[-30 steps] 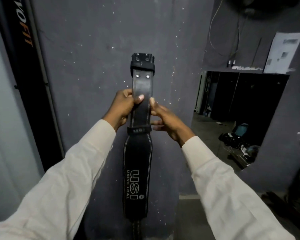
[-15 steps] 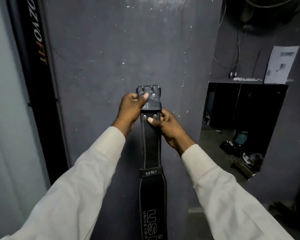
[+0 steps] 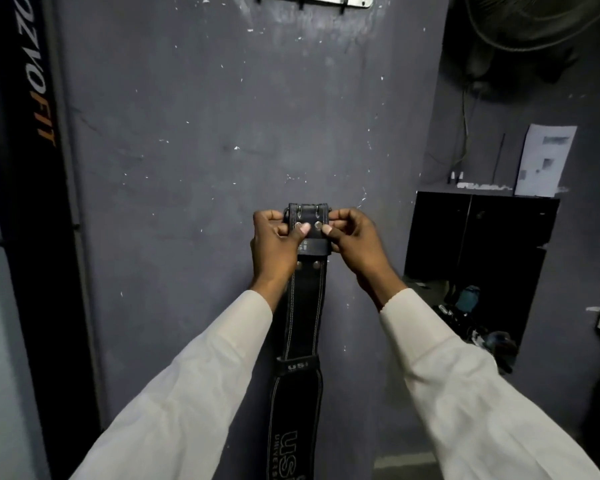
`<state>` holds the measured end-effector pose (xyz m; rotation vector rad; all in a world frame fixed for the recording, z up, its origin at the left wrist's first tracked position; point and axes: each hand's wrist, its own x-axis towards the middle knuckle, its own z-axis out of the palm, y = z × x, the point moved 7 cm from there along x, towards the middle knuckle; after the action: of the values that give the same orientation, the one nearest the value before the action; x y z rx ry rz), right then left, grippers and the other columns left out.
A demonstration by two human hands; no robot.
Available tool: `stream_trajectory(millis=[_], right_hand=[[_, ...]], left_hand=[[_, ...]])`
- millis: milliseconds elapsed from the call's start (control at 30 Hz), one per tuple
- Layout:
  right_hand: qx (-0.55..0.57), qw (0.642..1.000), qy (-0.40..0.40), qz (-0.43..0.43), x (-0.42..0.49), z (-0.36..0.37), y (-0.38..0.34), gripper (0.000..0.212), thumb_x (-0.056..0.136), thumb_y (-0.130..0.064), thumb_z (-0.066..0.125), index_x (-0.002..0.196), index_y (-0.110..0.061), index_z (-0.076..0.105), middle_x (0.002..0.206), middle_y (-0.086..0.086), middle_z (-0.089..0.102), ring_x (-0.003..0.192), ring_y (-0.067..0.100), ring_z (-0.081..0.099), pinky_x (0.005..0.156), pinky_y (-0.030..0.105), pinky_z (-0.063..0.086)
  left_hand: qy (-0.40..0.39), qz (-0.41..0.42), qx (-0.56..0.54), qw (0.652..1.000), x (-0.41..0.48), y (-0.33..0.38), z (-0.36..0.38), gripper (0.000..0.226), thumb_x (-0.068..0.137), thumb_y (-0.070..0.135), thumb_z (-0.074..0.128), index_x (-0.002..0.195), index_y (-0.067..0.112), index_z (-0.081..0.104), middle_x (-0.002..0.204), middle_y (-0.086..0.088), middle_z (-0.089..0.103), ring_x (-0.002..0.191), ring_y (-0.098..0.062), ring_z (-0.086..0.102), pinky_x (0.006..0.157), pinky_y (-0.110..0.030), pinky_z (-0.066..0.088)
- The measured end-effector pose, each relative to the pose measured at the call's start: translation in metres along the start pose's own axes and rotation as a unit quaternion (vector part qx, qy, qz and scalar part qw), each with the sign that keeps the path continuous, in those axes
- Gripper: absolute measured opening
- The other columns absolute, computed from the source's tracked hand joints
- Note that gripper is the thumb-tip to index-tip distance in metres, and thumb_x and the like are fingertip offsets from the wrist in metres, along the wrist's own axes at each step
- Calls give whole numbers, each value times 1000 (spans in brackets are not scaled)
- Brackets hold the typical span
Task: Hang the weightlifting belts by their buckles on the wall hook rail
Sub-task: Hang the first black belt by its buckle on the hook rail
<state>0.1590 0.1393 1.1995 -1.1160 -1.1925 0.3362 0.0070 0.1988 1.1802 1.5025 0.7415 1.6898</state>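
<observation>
We note the belt (image 3: 303, 306) hangs with its long axis vertical against the grey wall (image 3: 187, 168), buckle end (image 3: 307, 214) uppermost. The left hand (image 3: 274, 249) and right hand (image 3: 355, 245) flank that end, each grip closed on it. The hook rail (image 3: 314, 0) lies straight above, well apart. We judge the next move to be a plain upward lift, with both hands equally near.
</observation>
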Motion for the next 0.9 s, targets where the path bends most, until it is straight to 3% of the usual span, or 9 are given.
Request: stream_trajectory(millis=[67, 167, 200, 267, 333, 433, 500, 733, 900], right_hand=[[12, 1000, 23, -17, 24, -4, 4, 22, 90, 0, 65, 111, -7, 60, 98, 12, 68, 91, 19, 66, 83, 34, 56], [40, 998, 29, -48, 54, -5, 5, 32, 91, 3, 63, 120, -11, 60, 91, 1, 68, 87, 11, 67, 85, 33, 57], [44, 997, 28, -63, 67, -6, 5, 35, 91, 3, 63, 123, -11, 60, 91, -1, 68, 89, 12, 67, 87, 33, 57], [57, 994, 25, -92, 92, -9, 2, 41, 91, 3, 63, 130, -10, 60, 96, 1, 68, 95, 13, 67, 91, 34, 57], [69, 990, 26, -124, 116, -10, -5, 44, 92, 3, 62, 135, -8, 58, 105, 2, 70, 97, 10, 66, 93, 29, 56], [72, 981, 36, -177, 152, -11, -20, 45, 93, 1, 61, 137, -10, 57, 114, 3, 71, 107, 15, 68, 100, 35, 54], [74, 974, 37, -211, 179, -11, -34, 46, 93, -1, 61, 138, -10, 56, 121, 7, 70, 115, 22, 66, 103, 41, 52], [81, 944, 31, -317, 255, -25, -104, 47, 95, -1, 59, 141, -9, 52, 128, 6, 66, 112, 11, 65, 92, 21, 53], [56, 922, 44, -381, 301, -41, -160, 49, 93, -2, 61, 142, -4, 51, 122, -1, 67, 113, 12, 64, 107, 36, 50]], left_hand=[[0, 25, 7, 1000, 23, 0, 15, 32, 85, 13, 76, 108, 17, 55, 90, -1, 69, 80, -15, 66, 48, -8, 46], [0, 82, 44, 996, 49, 8, 33, 31, 83, 14, 77, 112, 15, 66, 102, -2, 69, 85, -11, 67, 75, -20, 56], [8, 100, 60, 993, 60, 11, 38, 33, 83, 14, 77, 114, 15, 67, 111, -4, 63, 85, -6, 64, 80, -14, 54], [21, 127, 79, 989, 79, 20, 49, 35, 85, 13, 76, 119, 13, 66, 118, -1, 46, 80, 5, 54, 75, 4, 41], [30, 162, 82, 983, 99, 29, 61, 37, 86, 12, 75, 121, 12, 64, 120, 1, 48, 81, 4, 55, 73, 4, 40], [22, 203, 46, 978, 132, 49, 77, 39, 85, 10, 74, 124, 12, 65, 114, 3, 71, 92, -6, 70, 86, -15, 54], [23, 222, 29, 974, 156, 62, 86, 40, 85, 9, 73, 124, 13, 65, 107, 3, 75, 92, -7, 72, 88, -24, 58], [-9, 330, 16, 944, 230, 131, 119, 42, 86, 17, 71, 127, 16, 65, 107, 1, 77, 98, -11, 73, 93, -39, 58], [-15, 385, 5, 923, 270, 187, 140, 34, 78, 28, 72, 112, 35, 67, 105, -2, 77, 100, -18, 73, 96, -46, 57]])
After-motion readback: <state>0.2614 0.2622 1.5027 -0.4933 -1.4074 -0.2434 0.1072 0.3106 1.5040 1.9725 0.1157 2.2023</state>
